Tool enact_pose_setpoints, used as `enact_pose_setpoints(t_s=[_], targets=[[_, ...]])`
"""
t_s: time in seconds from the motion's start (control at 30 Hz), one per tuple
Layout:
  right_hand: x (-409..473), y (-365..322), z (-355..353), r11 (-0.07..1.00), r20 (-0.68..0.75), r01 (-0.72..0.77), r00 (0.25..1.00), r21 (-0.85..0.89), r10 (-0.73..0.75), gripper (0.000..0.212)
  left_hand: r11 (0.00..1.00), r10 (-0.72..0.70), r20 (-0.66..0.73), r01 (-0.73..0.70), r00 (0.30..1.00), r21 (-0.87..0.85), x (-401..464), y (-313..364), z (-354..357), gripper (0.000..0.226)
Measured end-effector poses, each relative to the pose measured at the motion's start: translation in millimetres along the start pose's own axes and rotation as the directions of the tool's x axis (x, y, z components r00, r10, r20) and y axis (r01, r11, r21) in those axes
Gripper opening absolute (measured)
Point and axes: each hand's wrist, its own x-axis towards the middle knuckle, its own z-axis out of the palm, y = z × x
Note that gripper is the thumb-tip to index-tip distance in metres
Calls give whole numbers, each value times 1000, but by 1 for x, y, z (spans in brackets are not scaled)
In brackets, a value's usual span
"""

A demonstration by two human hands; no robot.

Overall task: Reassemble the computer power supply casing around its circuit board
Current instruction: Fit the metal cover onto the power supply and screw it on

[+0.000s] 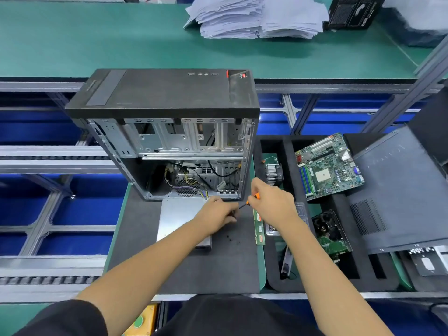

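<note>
— Lying flat on the dark mat [135, 238] was the silver power supply box [178, 215], right in front of the open computer case [164, 132]. Where were the hands?

— The left hand [215, 218] rested on the box's right edge. Its fingers [230, 214] were curled down over that side. They might have pinched something tiny, but it was too small to tell.

— And the other one?

— The right hand [272, 203] was just beside the box, a little up and to the right. Its fingers were wrapped round an orange screwdriver [249, 200]. The dark tip pointed down and left, toward the left fingertips at the box's edge.

— Did the two hands touch?

— No, but they were very close. Only the screwdriver's tip sat between them.

— Anything else near?

— Some little black screws [230, 238] lay on the mat just below the hands. A green board [328, 167] sat in a black foam tray [286, 275] on the right.
</note>
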Motion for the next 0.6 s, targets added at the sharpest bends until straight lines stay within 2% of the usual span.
enact_pose_setpoints(t_s=[0.1, 0.17, 0.23, 0.37, 0.6], targets=[[4, -17, -9, 999, -46, 50, 998, 20, -49, 14, 918, -133, -202, 43, 970, -395, -27, -9, -18, 16], [7, -33, -13, 996, -52, 85, 995, 35, -83, 13, 805, -292, -216, 117, 932, -582, -44, -19, -23, 13], [10, -52, -14, 991, -46, 125, 991, 44, -123, 12, 697, -434, -208, 181, 877, -694, -59, -31, -25, 13], [19, -89, -10, 975, -43, 213, 977, 60, -211, 12, 618, -566, -219, 233, 795, -751, -83, -54, -32, 14], [35, -137, 5, 944, 15, 323, 946, 66, -324, 10, 594, -615, -253, 227, 747, -772, -109, -83, -38, 14]])
